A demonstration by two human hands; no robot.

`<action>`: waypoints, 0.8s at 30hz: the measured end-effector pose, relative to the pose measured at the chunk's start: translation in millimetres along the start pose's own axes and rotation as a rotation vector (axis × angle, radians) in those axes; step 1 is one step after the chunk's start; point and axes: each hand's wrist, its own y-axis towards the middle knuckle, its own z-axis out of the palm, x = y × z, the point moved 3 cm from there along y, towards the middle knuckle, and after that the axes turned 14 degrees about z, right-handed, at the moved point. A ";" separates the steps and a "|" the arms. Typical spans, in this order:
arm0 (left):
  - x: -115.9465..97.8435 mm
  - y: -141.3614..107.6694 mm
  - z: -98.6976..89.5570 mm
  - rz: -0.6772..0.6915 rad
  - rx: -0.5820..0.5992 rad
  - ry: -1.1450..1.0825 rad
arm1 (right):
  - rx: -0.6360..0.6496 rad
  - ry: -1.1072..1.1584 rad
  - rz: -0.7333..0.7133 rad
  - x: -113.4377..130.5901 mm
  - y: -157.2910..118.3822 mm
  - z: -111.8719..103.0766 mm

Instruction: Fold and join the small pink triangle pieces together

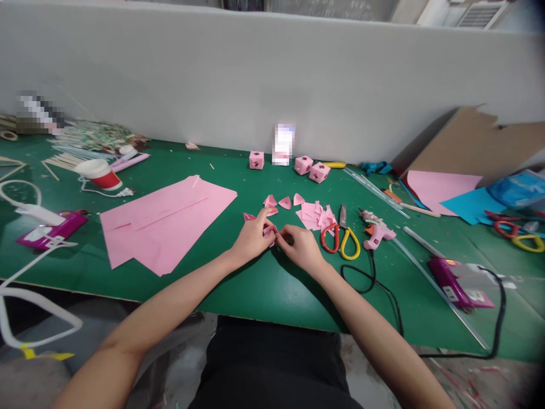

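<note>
Together, left hand (pixel 252 237) and right hand (pixel 300 247) pinch a small pink paper piece (pixel 269 232) in their grip.

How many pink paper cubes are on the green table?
3: one pink paper cube left of the blurred upright screen, two close together to its right.

Room opens between pink sheets (pixel 170 227) and pink boxes (pixel 303 165); rightward, scissors (pixel 343 218) and a black cord (pixel 373 266) obstruct passage.

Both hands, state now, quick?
Left hand: closed on small pink paper piece.
Right hand: fingertips pinched at its edge; own grip can't be told.
</note>
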 end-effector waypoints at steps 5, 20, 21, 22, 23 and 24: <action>2.9 -0.6 0.7 0.010 -0.006 0.016 | -0.020 0.001 0.014 2.4 -1.5 1.7; -10.5 -4.5 3.0 0.079 0.024 0.017 | -0.126 0.121 -0.016 2.6 -1.9 -7.8; -12.0 -4.4 2.0 0.080 0.016 -0.004 | -0.134 0.139 -0.022 3.4 -2.2 -9.7; -13.3 -4.3 0.9 0.082 0.005 -0.036 | -0.142 0.164 -0.022 3.9 -2.3 -11.8; -14.2 -4.1 -0.2 0.080 -0.009 -0.082 | -0.153 0.196 -0.016 3.9 -2.1 -13.9; -14.2 -3.8 -1.3 0.067 -0.022 -0.140 | -0.165 0.232 -0.001 3.4 -1.7 -15.8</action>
